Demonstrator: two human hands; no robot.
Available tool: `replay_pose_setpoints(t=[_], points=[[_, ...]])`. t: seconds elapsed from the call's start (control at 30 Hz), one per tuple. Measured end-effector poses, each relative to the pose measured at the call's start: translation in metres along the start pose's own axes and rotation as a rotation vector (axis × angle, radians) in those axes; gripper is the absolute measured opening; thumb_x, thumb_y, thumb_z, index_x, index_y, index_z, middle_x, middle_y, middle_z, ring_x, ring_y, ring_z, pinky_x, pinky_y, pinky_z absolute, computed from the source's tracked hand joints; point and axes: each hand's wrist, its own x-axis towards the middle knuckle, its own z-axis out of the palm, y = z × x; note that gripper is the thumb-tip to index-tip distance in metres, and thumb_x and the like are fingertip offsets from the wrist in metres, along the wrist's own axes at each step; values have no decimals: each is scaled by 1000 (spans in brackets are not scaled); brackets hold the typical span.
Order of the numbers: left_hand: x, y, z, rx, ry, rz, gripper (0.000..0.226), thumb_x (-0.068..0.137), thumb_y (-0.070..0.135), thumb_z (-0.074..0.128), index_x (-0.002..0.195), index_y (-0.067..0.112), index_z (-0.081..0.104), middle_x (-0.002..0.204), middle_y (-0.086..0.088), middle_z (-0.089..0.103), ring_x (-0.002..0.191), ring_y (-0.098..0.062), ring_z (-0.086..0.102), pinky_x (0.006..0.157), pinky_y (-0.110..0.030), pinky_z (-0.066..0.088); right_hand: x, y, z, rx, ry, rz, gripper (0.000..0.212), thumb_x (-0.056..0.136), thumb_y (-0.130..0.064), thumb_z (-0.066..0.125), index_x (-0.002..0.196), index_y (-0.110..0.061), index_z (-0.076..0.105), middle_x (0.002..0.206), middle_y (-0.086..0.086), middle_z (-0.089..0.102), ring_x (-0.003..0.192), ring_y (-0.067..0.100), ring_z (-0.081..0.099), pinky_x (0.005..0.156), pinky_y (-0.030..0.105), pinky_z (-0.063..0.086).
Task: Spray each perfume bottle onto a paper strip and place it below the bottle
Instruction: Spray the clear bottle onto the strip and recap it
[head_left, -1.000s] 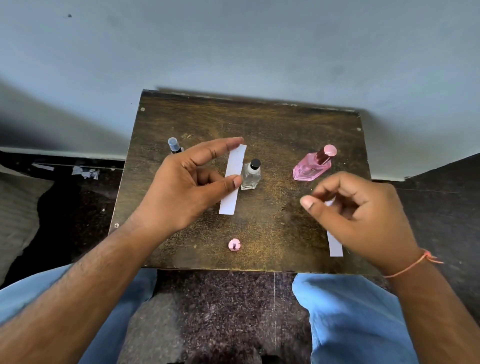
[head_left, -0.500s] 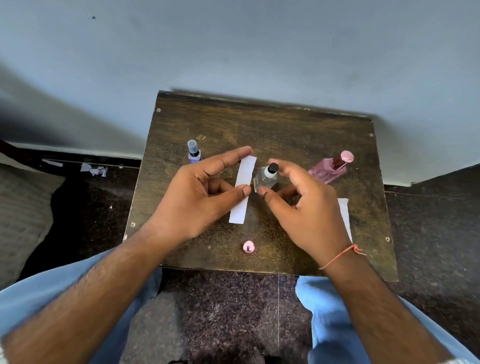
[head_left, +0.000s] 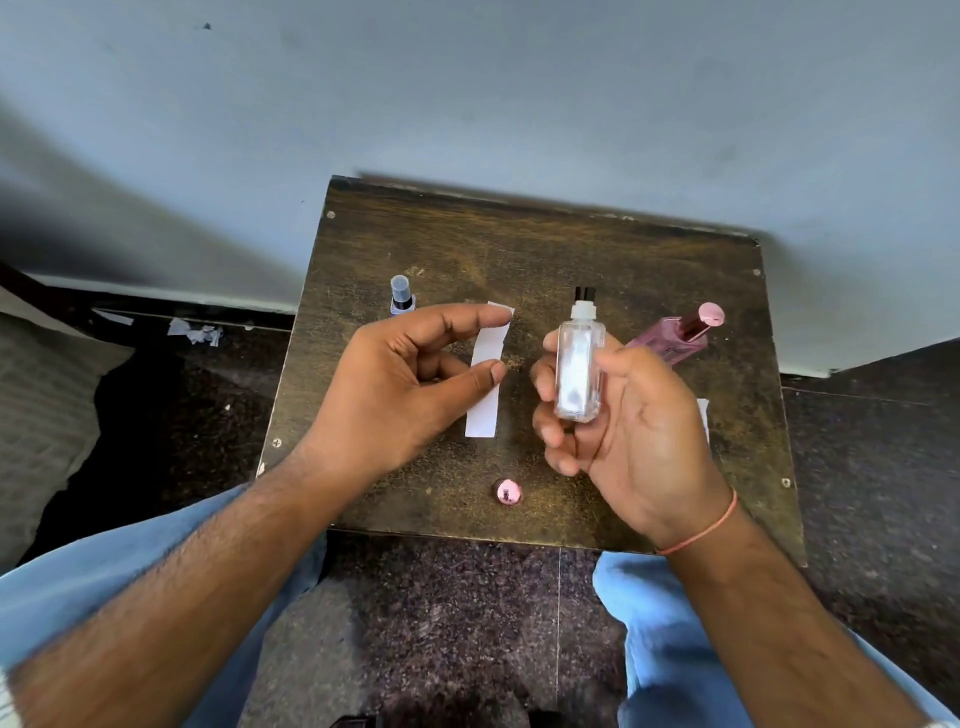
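clear bottle (head_left: 577, 371) upright, white strip (head_left: 487, 379) beside

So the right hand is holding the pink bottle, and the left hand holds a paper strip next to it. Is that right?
Not quite. In the head view the right hand holds the clear bottle; the pink bottle lies on the table behind it. The left hand does hold a paper strip.
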Motion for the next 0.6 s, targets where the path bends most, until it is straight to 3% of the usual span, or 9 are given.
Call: replay_pose_setpoints(t=[0.07, 0.13, 0.27, 0.33, 0.4, 0.5, 0.6], points=[[1, 0, 2, -15, 12, -2, 41, 85, 10, 83, 120, 31, 77, 122, 1, 80, 70, -24, 65, 73, -50, 51, -2, -4, -1, 78, -29, 56, 37, 99, -36, 41, 116, -14, 64, 82, 6, 54, 57, 17, 43, 49, 27, 25], [2, 0, 3, -17, 15, -6, 42, 82, 16, 83, 121, 31, 77, 124, 2, 80, 72, -20, 66, 76, -49, 55, -3, -7, -3, 128, -56, 96, 41, 103, -41, 36, 110, -14, 67, 75, 5, 48, 54, 15, 38, 47, 24, 21], [3, 0, 5, -38, -8, -8, 49, 84, 13, 82, 128, 33, 73, 123, 14, 80, 78, -16, 67, 78, -25, 62, -5, -12, -4, 193, -83, 159, 60, 107, -64, 34, 93, -14, 65, 58, 1, 42, 50, 13, 38, 46, 25, 15], [4, 0, 5, -47, -21, -11, 53, 88, 4, 80, 134, 29, 71, 124, 12, 81, 82, -14, 67, 80, -23, 62, -6, -13, -4, 231, -90, 189, 63, 103, -71, 38, 82, -15, 59, 51, -1, 39, 49, 13, 37, 45, 25, 15], [5, -1, 5, -62, -29, -15, 56, 92, -3, 77, 140, 23, 68, 125, 9, 81, 90, -17, 69, 84, -26, 65, -7, -13, -6, 267, -106, 215, 63, 98, -74, 43, 75, -16, 54, 46, -3, 37, 49, 14, 38, 44, 25, 17], [5, -2, 6, -82, -45, -21, 61, 94, -6, 75, 148, 19, 63, 133, 3, 79, 103, -33, 69, 98, -45, 63, -10, -13, -8, 302, -165, 236, 63, 93, -75, 48, 69, -17, 53, 45, -3, 44, 46, 14, 45, 42, 23, 20], [5, -2, 6, -78, -58, -26, 64, 93, -4, 75, 151, 18, 59, 135, 1, 77, 104, -36, 67, 99, -52, 60, -11, -13, -7, 294, -174, 228, 65, 92, -75, 48, 67, -16, 57, 48, -1, 52, 42, 14, 52, 41, 22, 20]])
